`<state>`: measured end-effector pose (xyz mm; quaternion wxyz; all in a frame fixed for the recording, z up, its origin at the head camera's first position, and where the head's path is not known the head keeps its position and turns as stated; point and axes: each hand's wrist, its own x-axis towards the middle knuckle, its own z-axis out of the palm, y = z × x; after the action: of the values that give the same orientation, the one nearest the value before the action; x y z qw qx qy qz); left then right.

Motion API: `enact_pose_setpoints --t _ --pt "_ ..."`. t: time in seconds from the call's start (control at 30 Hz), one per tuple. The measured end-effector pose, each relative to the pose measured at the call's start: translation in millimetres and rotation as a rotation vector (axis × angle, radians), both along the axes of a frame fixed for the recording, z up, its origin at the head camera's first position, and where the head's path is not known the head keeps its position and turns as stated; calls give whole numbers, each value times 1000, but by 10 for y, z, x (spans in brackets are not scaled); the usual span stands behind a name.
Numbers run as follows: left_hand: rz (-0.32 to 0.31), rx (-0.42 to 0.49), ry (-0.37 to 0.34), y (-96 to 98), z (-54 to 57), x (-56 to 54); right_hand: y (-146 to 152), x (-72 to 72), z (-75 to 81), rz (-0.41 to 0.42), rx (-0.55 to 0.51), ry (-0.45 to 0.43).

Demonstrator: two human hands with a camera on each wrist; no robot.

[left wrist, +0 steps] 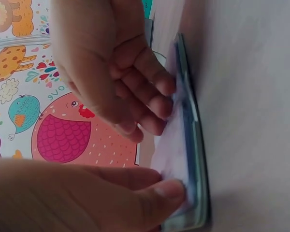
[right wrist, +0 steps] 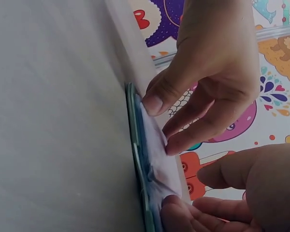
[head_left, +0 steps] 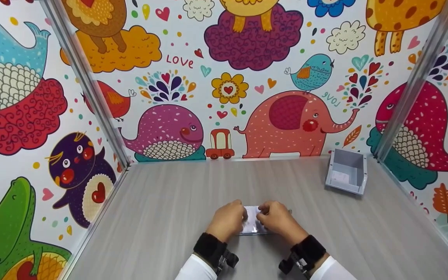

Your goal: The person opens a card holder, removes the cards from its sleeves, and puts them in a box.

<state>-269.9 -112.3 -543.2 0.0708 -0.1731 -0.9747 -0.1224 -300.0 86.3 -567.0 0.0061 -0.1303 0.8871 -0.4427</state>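
Note:
A flat, teal-edged case (head_left: 253, 233) lies on the table between both hands. On top of it is a pale, translucent-looking sheet (right wrist: 159, 154), with a raised crease seen in the right wrist view. The left hand (head_left: 228, 219) holds the left end, its thumb (left wrist: 171, 191) on the sheet close to the near edge and its fingers towards the far side. Over the right part is the right hand (head_left: 280, 219), its loosely bent fingertips (left wrist: 160, 104) touching the sheet. Much of both ends is covered by the hands, and the case's exact kind is unclear.
A grey open bin (head_left: 348, 161) stands at the back right of the wood-grain table (head_left: 169, 202), with a pale patch on its floor. Printed cartoon walls (head_left: 224, 112) and metal posts (head_left: 88, 77) enclose the back and sides.

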Motion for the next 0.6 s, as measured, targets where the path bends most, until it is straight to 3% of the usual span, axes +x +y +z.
enact_pose_setpoints --t 0.3,0.6 --pt "7 62 -101 -42 29 21 13 -19 -30 -14 -35 -72" --pt "15 -13 -40 26 -20 5 16 -32 -34 1 -20 -69"
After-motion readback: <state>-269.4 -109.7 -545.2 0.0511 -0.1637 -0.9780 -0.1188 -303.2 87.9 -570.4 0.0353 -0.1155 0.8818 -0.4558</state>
